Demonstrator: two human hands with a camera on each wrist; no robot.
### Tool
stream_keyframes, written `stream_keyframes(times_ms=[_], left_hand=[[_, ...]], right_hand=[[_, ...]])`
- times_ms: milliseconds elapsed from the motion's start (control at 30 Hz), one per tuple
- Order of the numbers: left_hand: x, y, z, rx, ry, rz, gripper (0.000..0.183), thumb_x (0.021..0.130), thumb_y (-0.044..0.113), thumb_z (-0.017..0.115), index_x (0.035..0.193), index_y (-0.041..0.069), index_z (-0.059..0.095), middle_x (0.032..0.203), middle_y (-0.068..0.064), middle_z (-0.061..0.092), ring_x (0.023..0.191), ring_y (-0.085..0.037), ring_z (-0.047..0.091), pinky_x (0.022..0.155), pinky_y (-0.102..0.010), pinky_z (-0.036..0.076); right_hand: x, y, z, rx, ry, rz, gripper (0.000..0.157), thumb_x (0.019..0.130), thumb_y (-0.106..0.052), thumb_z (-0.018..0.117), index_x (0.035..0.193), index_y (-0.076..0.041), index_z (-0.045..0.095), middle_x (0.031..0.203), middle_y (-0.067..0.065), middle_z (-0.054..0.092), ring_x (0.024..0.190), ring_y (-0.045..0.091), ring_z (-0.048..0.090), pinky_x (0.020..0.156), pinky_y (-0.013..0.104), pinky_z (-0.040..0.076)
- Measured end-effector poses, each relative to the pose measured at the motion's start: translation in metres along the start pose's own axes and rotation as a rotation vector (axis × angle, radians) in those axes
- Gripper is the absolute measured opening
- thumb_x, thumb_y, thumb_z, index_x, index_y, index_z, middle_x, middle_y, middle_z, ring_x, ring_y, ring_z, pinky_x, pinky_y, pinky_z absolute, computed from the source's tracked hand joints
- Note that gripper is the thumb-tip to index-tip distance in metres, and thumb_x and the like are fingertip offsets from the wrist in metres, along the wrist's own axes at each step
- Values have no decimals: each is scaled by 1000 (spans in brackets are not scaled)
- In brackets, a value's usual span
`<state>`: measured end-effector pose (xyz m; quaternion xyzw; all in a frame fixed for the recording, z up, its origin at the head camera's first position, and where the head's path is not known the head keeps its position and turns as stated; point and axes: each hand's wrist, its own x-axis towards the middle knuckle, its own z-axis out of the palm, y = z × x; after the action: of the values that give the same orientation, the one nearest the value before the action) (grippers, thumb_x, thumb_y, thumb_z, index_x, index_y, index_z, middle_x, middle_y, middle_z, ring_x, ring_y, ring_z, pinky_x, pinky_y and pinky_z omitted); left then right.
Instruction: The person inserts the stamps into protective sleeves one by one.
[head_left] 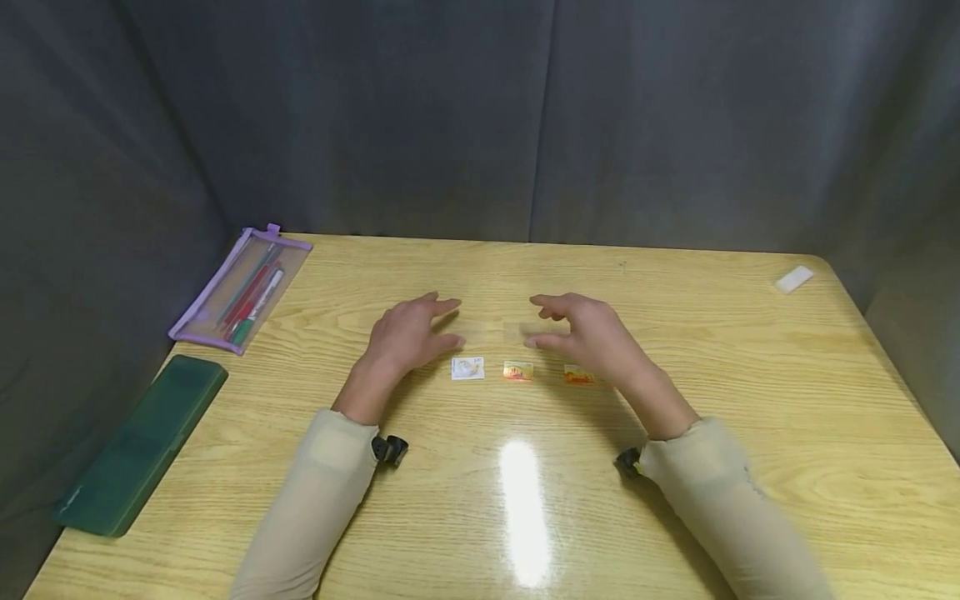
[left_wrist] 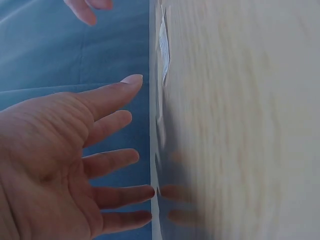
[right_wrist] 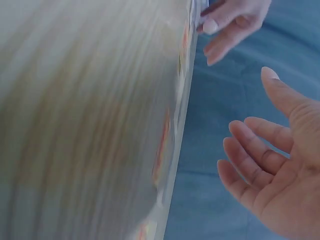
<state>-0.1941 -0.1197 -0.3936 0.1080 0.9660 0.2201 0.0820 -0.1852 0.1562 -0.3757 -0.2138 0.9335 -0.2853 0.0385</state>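
Note:
My left hand [head_left: 405, 333] hovers low over the table with fingers spread and nothing in its grasp. Opposite it, my right hand [head_left: 592, 329] is held the same way, thumb and fingers apart and holding nothing. Just in front of the hands lie small stamps in a row: a white stamp [head_left: 467, 368] by the left thumb, a yellow and red stamp [head_left: 518, 372] in the middle, and an orange stamp [head_left: 577, 375] partly hidden beside the right hand. Faint see-through rectangles [head_left: 517, 333] show on the wood between the hands. Both wrist views show the palms and relaxed fingers.
A purple-edged mesh pouch [head_left: 217, 308] with pens is at the far left, with a green case [head_left: 142, 446] nearer along the left edge. At the back right corner of the wooden table [head_left: 750, 375] lies a white block [head_left: 794, 279]. Dark curtains [head_left: 375, 117] enclose the table.

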Motion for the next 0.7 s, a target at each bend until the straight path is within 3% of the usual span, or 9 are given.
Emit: stream_keyframes(times_ms=[367,700], left_hand=[[8,0,-2,2,-24,-33,54,94,44,71,145,28,58,161,-13,41,145,-41,42,112,-56,43],[13,0,0,15,-68,-56,53,94,42,71,144,28,59,162,-11,39,147,-40,40,114,-56,40]], right_hand=[[12,-22,15,-31,-66,-21,52,92,-33,77,137,-12,64,122,12,70,113,31,67,94,47,55],[26,-39,31,-220,-141,-153,45,91,-30,78,130,-10,69,112,8,74,104,25,69,92,43,56]])
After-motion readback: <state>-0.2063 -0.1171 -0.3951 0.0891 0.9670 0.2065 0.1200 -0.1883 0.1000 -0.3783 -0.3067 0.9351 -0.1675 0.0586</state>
